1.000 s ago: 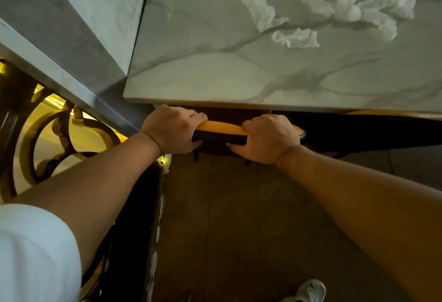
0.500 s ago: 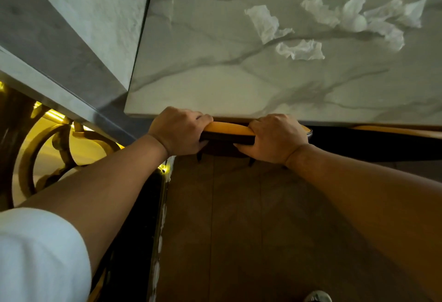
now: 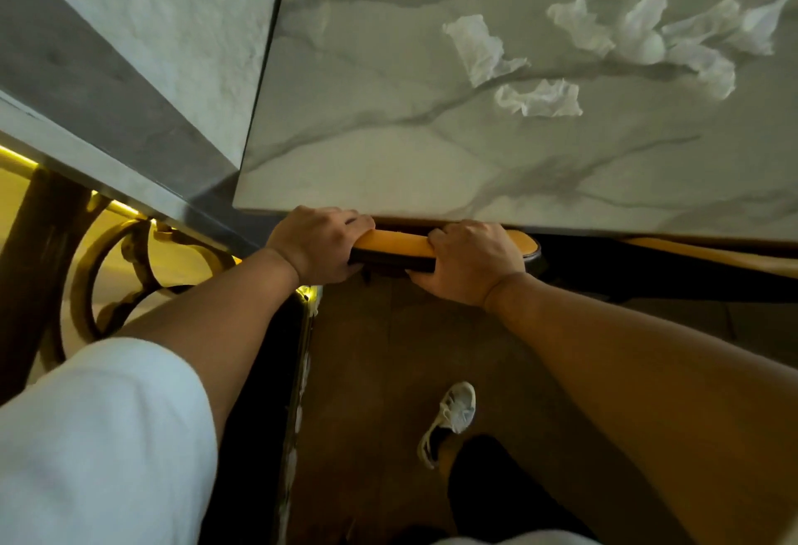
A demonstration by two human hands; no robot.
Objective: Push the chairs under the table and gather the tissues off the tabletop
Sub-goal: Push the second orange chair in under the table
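Observation:
The orange top rail of a chair back (image 3: 399,242) shows right against the near edge of the white marble table (image 3: 388,147); its seat is hidden under the tabletop. My left hand (image 3: 317,242) grips the rail's left end and my right hand (image 3: 473,261) grips its right part. Several crumpled white tissues (image 3: 539,99) lie on the tabletop at the far right, the nearest group well beyond my right hand. A second orange chair back (image 3: 712,253) shows under the table edge to the right.
A grey stone ledge and textured white wall (image 3: 151,47) run along the left, touching the table's corner. Below it is a gold ornamental railing (image 3: 108,268). A brown tiled floor lies beneath me, with my white shoe (image 3: 451,419) on it.
The chair back has slid forward until it meets the table's edge, with both hands still on it. My view has come closer and my foot has stepped forward.

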